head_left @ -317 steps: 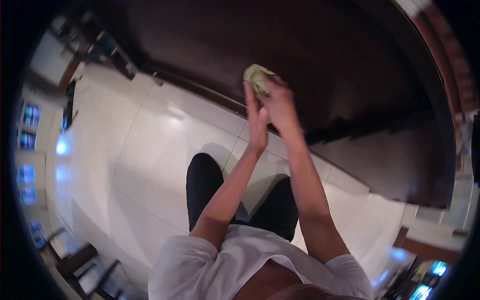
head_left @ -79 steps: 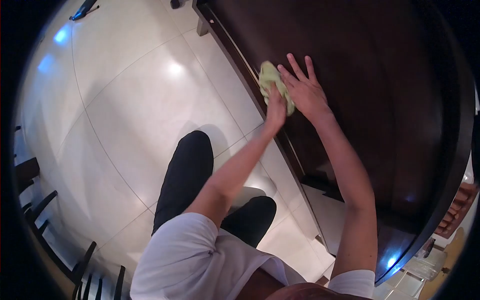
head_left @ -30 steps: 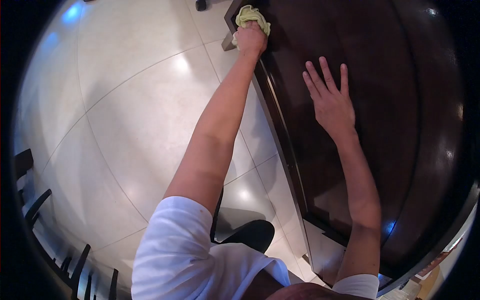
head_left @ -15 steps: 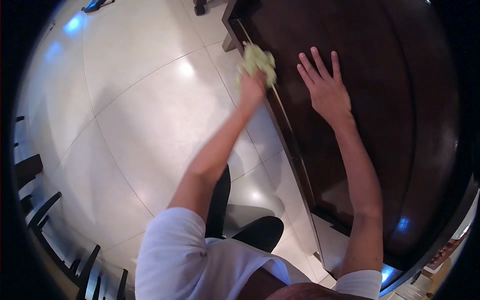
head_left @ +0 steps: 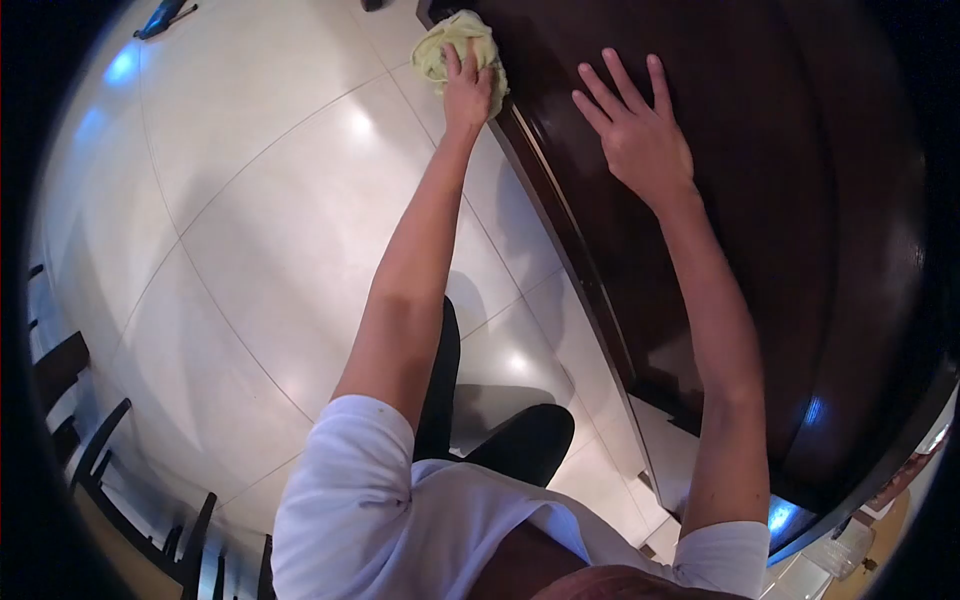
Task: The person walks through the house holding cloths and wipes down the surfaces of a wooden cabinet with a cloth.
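Note:
A crumpled yellow-green cloth (head_left: 455, 38) lies at the far left corner of a dark brown wooden surface (head_left: 740, 230), partly over its edge. My left hand (head_left: 468, 92) is on the cloth, its fingers pressed into the folds, with the arm stretched far forward. To the right, my right hand (head_left: 640, 130) rests flat on the dark wood with its fingers spread and nothing in it. A light line runs along the wooden edge below the cloth.
Pale floor tiles (head_left: 280, 220) stretch out on the left. Dark chairs (head_left: 100, 440) stand at the lower left. A dark object (head_left: 165, 18) lies on the floor at the upper left. Near the lower right corner is a clear container (head_left: 840, 550).
Over the last half second, my left hand and the cloth have moved forward and left along the edge to the corner. My right hand stays spread on the wood, a little higher in view.

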Tool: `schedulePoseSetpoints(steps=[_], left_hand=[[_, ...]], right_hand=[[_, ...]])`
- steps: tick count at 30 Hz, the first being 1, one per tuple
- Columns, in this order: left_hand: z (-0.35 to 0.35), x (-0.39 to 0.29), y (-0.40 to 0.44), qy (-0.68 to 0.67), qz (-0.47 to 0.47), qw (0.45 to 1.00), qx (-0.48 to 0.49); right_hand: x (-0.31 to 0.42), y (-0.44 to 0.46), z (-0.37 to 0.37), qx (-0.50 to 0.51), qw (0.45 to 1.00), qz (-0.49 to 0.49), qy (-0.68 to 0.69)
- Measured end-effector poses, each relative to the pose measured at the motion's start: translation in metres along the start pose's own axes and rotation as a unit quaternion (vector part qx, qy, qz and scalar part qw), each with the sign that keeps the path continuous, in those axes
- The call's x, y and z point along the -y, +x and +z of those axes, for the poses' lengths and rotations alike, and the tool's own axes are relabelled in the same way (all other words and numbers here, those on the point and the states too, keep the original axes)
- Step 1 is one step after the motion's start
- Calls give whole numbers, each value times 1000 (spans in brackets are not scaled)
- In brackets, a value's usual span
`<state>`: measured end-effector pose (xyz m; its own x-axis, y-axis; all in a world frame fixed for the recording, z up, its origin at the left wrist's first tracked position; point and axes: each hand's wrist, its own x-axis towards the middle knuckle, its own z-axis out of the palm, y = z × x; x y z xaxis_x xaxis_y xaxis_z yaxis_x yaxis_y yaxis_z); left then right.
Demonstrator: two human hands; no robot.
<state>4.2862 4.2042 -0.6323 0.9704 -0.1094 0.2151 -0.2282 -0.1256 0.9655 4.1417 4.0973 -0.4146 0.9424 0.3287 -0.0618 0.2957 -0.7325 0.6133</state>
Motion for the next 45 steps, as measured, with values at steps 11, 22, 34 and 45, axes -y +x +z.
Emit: schedulePoseSetpoints(steps=[11, 22, 34, 45], left_hand=[[57, -84, -356, 48, 42, 974, 218], [57, -102, -390, 62, 25, 945, 320], [102, -122, -593, 19, 86, 901, 424], [18, -205, -596, -205, -302, 656, 661]], right_hand=[[6, -3, -1, -47, 989, 44, 133], [179, -373, -96, 26, 745, 466, 476], [639, -621, -148, 130, 333, 771, 527], [700, -620, -83, -27, 221, 835, 504]])
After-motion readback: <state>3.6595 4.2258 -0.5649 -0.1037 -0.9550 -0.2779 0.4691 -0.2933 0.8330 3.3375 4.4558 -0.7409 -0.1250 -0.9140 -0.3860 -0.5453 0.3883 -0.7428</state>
